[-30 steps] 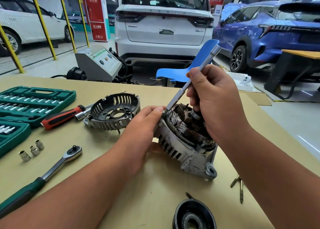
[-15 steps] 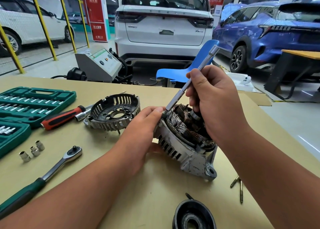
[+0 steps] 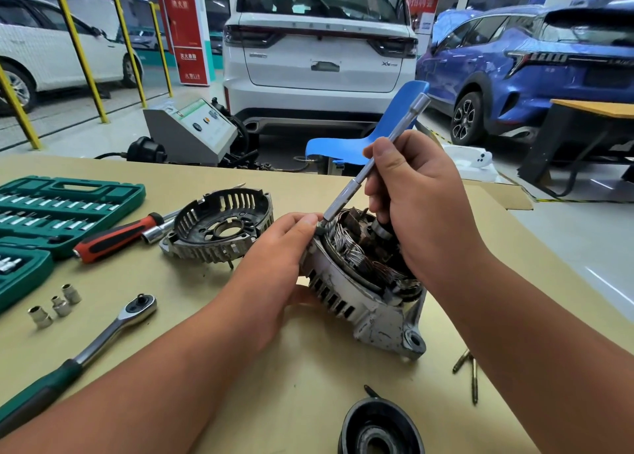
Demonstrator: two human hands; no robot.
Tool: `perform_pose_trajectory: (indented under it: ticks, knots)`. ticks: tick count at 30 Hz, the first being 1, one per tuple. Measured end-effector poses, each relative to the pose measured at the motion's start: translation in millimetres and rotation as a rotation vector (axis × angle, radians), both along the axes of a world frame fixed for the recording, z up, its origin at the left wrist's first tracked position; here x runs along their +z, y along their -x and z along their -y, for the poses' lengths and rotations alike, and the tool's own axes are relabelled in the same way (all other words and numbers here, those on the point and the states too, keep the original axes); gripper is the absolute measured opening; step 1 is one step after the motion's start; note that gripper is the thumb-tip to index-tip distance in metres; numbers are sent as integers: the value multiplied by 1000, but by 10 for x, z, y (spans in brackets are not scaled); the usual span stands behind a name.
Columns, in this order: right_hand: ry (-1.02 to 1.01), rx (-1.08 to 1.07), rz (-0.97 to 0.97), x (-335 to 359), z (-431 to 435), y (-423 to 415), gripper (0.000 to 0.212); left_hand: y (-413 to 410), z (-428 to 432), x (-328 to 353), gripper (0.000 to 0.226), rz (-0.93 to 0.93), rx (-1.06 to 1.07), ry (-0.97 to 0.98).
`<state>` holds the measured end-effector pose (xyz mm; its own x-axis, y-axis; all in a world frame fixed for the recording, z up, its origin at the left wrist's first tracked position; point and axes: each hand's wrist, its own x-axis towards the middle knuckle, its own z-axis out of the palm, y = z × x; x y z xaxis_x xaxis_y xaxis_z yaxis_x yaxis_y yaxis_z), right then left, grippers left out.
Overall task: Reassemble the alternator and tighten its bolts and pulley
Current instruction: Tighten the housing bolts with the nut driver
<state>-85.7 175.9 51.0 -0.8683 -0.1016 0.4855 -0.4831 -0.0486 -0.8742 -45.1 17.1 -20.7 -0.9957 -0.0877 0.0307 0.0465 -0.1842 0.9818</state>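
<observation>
Your workbench carried everything, and the half-built alternator sat tilted near its middle, open side up with the copper windings showing. Your left hand cupped the housing from the left, fingertips at the rim beside the tip of the tool. Your right hand was bent over the open face, pinching a long chrome extension bar that leaned up and away to the right, its lower end seated on a bolt at the housing's edge. The green socket case lay open at far left, its rows filled with chrome bits. The loose slotted end cover rested just left of the alternator, with a red-handled driver touching its far side. A ratchet lay nearer you, and the black pulley sat at the bottom edge. Three loose sockets stood near the case, and long bolts lay to the right. Compared with a second before, both hands and the bar had held almost the same pose.
</observation>
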Motion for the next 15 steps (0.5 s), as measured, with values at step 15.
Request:
perform_pose_trajectory:
  ticks: [15]
  knots:
    - [-1, -6, 7, -11, 0, 11, 28, 30, 24, -41, 27, 2, 6, 20]
